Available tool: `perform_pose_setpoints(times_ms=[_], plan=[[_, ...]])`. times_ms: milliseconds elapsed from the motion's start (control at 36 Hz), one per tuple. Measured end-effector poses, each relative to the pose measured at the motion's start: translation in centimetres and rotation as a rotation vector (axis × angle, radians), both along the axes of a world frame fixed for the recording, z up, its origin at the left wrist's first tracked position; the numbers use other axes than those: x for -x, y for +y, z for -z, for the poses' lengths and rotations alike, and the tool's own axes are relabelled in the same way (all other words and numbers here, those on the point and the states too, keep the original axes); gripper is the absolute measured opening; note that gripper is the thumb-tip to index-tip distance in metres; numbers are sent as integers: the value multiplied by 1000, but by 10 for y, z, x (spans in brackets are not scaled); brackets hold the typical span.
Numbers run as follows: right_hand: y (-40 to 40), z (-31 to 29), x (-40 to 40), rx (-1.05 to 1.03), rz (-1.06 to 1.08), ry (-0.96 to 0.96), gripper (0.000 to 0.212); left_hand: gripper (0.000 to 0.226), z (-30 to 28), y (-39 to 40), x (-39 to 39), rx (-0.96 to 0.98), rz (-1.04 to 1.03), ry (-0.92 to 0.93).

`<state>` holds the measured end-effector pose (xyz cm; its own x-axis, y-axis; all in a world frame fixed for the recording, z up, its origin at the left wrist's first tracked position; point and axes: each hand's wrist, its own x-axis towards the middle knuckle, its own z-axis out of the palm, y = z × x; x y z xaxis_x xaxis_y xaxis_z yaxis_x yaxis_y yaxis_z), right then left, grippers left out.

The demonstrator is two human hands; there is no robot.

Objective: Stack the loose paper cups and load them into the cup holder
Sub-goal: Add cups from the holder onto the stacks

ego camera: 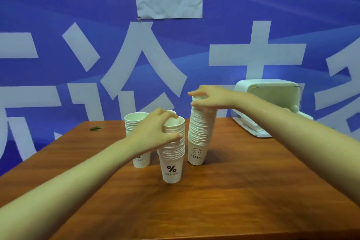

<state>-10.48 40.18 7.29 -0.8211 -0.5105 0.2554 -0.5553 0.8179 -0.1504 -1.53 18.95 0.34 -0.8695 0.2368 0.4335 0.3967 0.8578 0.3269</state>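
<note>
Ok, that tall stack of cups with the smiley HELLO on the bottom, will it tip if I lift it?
Probably wobbly: the tall stack leans and narrows downward. Likely light, being paper. The right hand holds only its top, so lower cups might slip off.

Three stacks of white paper cups stand upright on the wooden table — the tall "HELLO" stack [199,134] rightmost, the "%" stack [172,154] nearest, a third stack [136,132] behind-left.
</note>
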Motion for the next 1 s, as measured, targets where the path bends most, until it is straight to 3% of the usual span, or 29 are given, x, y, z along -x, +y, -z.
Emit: perform_pose_setpoints(times_ms=[222,417,611,833,1000], plan=[[-5,37,0,63,19,47,56,76,27,-1,7,-369,40,43],[6,61,-5,512,-9,60,41,98,44,1,7,-714,111,-12],[11,82,-5,686,35,31,39,85,64,4,14,-736,175,-24],[28,73,-8,679,101,14,49,66,79,24,19,-819,121,-54],[61,76,-2,577,207,144,62,66,78,58,47,-858,130,-47]])
